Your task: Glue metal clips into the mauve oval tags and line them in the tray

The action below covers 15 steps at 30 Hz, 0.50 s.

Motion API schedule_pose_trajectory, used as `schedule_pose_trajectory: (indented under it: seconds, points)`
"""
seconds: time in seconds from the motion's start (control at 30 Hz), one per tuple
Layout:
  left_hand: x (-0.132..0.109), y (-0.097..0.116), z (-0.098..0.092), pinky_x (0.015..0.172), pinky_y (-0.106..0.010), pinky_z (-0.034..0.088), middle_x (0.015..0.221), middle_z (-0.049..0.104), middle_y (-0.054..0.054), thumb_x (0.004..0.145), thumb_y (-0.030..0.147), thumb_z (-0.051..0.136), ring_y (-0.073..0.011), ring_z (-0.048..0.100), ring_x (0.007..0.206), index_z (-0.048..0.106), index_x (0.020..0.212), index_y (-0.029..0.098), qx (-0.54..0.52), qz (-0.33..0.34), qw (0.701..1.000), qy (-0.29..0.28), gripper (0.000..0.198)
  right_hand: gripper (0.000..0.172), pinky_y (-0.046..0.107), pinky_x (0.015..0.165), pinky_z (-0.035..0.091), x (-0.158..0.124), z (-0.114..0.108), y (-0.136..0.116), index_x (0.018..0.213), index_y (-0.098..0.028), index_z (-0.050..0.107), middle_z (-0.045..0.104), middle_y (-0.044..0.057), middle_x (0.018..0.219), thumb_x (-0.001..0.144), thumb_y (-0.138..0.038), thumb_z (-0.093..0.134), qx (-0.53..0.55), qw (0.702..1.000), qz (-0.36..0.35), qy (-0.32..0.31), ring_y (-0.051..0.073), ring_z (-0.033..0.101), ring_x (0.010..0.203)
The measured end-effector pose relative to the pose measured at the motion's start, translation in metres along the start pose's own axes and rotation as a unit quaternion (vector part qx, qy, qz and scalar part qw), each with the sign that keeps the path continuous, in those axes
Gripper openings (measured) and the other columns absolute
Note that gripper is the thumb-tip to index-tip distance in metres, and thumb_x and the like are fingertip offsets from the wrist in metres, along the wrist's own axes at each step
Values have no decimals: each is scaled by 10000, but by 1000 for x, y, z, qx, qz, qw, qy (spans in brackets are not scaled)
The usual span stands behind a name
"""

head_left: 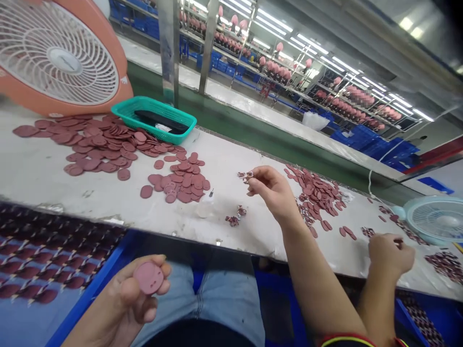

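My left hand [141, 294], low in front of the table edge, is closed on a flat pink oval disc [148, 278] with small slots near its lower rim. Over the white tabletop, my right hand [269, 193] is pinched at a small cluster of silver and dark-red pieces [245, 176]; their exact kind is too small to tell. Nearer me lies a second cluster of such pieces [235, 217]. A small heap of similar discs [184, 178] is left of my right hand, and a bigger pile [97, 140] spreads farther left.
A co-worker's hand [390, 255] is at the right. Also there are another disc pile [316, 188] and a pale blue fan [434, 219]. At the left stand an orange fan [119, 62], a green basket [123, 112] and a blue bin [90, 294] with rows of discs.
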<state>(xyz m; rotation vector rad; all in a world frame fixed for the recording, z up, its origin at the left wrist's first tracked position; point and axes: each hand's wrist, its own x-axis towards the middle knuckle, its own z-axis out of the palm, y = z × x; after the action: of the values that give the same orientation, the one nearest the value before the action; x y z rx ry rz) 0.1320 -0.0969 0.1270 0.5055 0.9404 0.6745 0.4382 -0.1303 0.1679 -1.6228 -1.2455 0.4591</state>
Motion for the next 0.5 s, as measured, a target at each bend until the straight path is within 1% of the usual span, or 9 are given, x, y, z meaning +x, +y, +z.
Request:
schedule_pose_trajectory:
  seconds: [0.07, 0.1, 0.17, 0.23, 0.27, 0.3, 0.33, 0.4, 0.5]
  points:
    - [-7, 2, 7, 374, -117, 490, 667, 766, -18, 481, 419, 1004, -116, 656, 519, 821, 758, 197, 0, -7, 1000, -8, 399, 272, 284, 675, 622, -31, 21, -17, 1045, -219, 636, 703, 5, 904, 931, -466, 657, 84, 996, 12, -1, 118, 668, 704]
    - [-10, 2, 8, 390, -116, 494, 668, 758, -18, 458, 456, 1001, -115, 658, 534, 825, 768, 201, -1, -14, 1000, -12, 439, 277, 276, 647, 625, -47, 31, -24, 1042, -220, 661, 718, 12, 893, 932, -475, 661, 118, 993, 20, -16, 122, 679, 692]
    - [-12, 1, 9, 423, -116, 500, 676, 748, -22, 417, 520, 989, -115, 661, 563, 831, 766, 210, 1, -35, 999, -19, 493, 247, 257, 611, 628, -73, 51, -38, 1041, -230, 716, 743, 22, 879, 915, -441, 708, 187, 979, 46, -69, 131, 706, 689]
    - [-11, 0, 7, 447, -129, 513, 669, 740, -25, 414, 543, 983, -115, 654, 560, 835, 759, 219, 12, -66, 997, -39, 496, 180, 230, 607, 625, -91, 66, -49, 1044, -261, 754, 754, 17, 891, 889, -352, 760, 274, 950, 87, -125, 131, 724, 723]
    - [-10, -1, 5, 459, -136, 520, 663, 736, -27, 428, 547, 981, -116, 651, 561, 837, 763, 217, 17, -79, 995, -59, 491, 165, 216, 615, 620, -96, 71, -53, 1040, -277, 764, 755, 10, 896, 878, -305, 775, 304, 936, 104, -142, 126, 725, 740]
    - [-9, -2, 3, 471, -142, 527, 659, 731, -30, 454, 548, 977, -117, 646, 562, 838, 768, 210, 20, -85, 993, -84, 482, 165, 202, 626, 611, -99, 75, -56, 1033, -288, 772, 756, 3, 899, 871, -263, 782, 317, 929, 115, -150, 119, 722, 753]
    - [-8, -2, 1, 482, -145, 531, 653, 725, -32, 488, 547, 969, -115, 639, 561, 836, 764, 198, 24, -87, 990, -111, 464, 172, 191, 638, 599, -100, 78, -58, 1025, -292, 776, 756, -3, 894, 866, -228, 783, 308, 932, 114, -151, 111, 716, 759]
    - [-6, -3, -3, 495, -138, 528, 641, 709, -27, 542, 544, 953, -105, 623, 560, 820, 714, 178, 26, -78, 984, -155, 426, 196, 179, 668, 573, -100, 82, -60, 1017, -284, 775, 757, -13, 883, 858, -169, 778, 246, 955, 79, -145, 96, 700, 755]
    - [-5, -4, -5, 494, -132, 526, 613, 692, -18, 582, 547, 934, -98, 611, 547, 790, 627, 177, 27, -70, 981, -180, 399, 220, 198, 692, 542, -96, 83, -61, 1022, -263, 760, 747, -18, 870, 855, -121, 766, 169, 974, 9, -152, 98, 671, 755]
